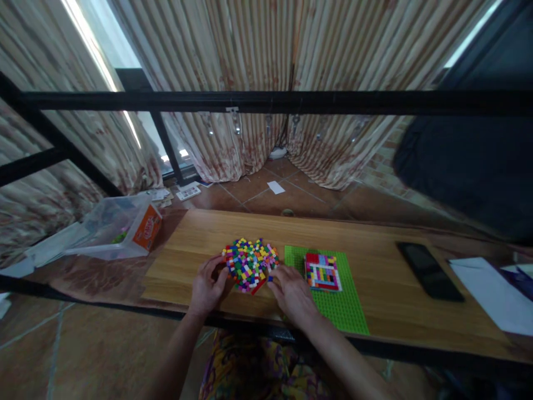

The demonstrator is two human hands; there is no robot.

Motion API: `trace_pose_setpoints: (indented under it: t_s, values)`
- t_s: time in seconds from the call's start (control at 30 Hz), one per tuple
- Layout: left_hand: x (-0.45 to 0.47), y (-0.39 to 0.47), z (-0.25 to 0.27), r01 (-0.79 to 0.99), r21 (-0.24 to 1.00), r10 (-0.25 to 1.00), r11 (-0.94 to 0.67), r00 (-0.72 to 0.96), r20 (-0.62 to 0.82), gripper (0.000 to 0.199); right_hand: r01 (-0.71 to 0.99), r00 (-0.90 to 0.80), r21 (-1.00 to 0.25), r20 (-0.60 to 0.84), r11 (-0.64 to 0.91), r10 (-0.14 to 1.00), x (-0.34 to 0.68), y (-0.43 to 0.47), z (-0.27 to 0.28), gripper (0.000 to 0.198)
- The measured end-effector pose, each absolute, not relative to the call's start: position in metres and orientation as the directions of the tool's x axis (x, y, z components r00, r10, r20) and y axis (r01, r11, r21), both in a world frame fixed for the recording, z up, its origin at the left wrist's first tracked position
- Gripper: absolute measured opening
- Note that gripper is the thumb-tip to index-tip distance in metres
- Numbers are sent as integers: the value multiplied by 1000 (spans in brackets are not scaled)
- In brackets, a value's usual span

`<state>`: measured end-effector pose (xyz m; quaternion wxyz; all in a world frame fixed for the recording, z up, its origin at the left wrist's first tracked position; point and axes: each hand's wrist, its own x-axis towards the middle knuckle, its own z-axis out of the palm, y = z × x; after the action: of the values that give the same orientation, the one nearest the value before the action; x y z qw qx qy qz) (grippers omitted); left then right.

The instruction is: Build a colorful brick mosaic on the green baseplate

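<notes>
A pile of small multicoloured toy bricks [250, 264] lies on the wooden board. At its left edge rests my left hand [208, 286], fingers curved and thumb apart, with nothing visible in it. My right hand [295, 295] is at the pile's right side, its fingertips closed on a small blue brick [270, 278]. A long red brick [259, 286] lies at the pile's near edge. Right of the pile is a green studded baseplate [350, 300], partly under my right hand and forearm. On it stands a block built of many coloured bricks [322, 273] with a pale edge.
A black phone [430, 271] and white paper [491, 289] lie to the right. To the left, a clear plastic bin [108, 228] with an orange label holds a few green pieces. A black metal bar [266, 102] crosses the view in front of striped curtains [250, 50].
</notes>
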<state>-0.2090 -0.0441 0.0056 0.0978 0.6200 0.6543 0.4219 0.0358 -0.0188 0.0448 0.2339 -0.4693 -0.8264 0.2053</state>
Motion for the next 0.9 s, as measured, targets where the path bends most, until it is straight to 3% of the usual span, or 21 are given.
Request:
trace_pose_setpoints:
  t_s: [0.2,0.53,0.9]
  values:
    - [-212,-42,4,734,665,902,-137,-185,390,28,495,-210,-840,131,221,969,74,-35,60,14]
    - [-215,-40,2,746,654,911,-122,-177,373,32,305,266,-952,117,32,957,167,-5,28,31]
    - [-215,-39,4,758,640,913,-127,-163,373,31,452,236,-892,137,16,962,165,20,19,26]
